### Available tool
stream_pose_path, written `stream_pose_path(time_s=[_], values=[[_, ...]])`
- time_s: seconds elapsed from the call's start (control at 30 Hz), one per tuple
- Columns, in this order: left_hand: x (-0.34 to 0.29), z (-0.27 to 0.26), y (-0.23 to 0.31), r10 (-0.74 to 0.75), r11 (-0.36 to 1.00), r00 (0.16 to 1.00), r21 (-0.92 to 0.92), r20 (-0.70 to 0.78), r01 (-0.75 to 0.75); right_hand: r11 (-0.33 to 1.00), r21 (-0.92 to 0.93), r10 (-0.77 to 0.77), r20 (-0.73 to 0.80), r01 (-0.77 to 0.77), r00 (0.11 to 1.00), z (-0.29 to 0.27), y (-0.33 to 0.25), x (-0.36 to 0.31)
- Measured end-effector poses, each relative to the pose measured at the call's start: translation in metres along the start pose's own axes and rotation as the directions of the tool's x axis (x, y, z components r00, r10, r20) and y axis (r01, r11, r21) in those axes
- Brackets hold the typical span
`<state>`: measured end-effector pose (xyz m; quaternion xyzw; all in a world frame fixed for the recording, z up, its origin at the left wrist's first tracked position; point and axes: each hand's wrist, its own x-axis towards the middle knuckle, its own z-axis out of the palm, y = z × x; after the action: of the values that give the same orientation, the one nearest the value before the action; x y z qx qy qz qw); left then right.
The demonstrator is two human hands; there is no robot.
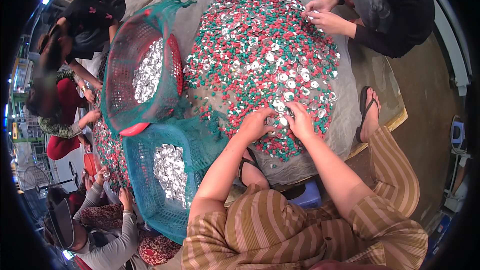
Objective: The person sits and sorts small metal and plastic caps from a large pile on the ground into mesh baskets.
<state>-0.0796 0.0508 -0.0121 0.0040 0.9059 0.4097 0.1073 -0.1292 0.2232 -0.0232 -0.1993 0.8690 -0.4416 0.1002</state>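
Observation:
A wide pile of small red, green and white pieces (245,75) lies in front of me, mixed with round silver discs (283,77) that have a raised centre. At the pile's near edge, my left hand (256,124) curls its fingers and thumb around a silver disc (270,120). Close beside it on the right, my right hand (300,122) bends its fingers down into the pile by other discs; its fingertips are partly hidden, and what they grip cannot be made out.
To my left stand a blue basket (145,170) and a red basket (117,95) draped in green netting, both with silver discs inside. Clear sheeting (345,135) lies under the pile. Co-workers' hands (325,17) work at its far and right edges; more people sit at another pile leftward.

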Motion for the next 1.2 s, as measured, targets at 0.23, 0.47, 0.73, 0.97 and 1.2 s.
stream_pose_path(time_s=[0.23, 0.47, 0.73, 0.97, 1.2], values=[[-0.02, -0.02, -0.009, -0.118, 0.987, 0.993, -0.11, -0.009, 0.117, 0.991, -0.134, 0.025, -0.032, -0.029, 0.999, 0.006, 0.0, -0.002], [-0.019, -0.025, -0.009, -0.2, 0.98, 0.978, 0.008, 0.049, 0.2, 0.977, -0.14, 0.15, -0.072, -0.159, 0.986, 0.006, 0.003, 0.011], [-0.009, -0.02, -0.021, -0.064, 0.998, 0.996, -0.015, -0.063, 0.064, 0.961, -0.113, 0.248, -0.039, -0.251, 0.968, -0.005, 0.012, 0.019], [0.003, -0.004, -0.036, -0.188, 0.982, 0.982, -0.004, 0.001, 0.188, 0.918, -0.33, 0.252, 0.056, -0.22, 0.966, 0.001, 0.014, 0.008], [0.016, 0.013, -0.03, -0.037, 0.996, 0.966, 0.073, -0.256, 0.057, 0.978, -0.048, 0.204, 0.015, -0.203, 0.979, -0.005, 0.019, 0.021]])
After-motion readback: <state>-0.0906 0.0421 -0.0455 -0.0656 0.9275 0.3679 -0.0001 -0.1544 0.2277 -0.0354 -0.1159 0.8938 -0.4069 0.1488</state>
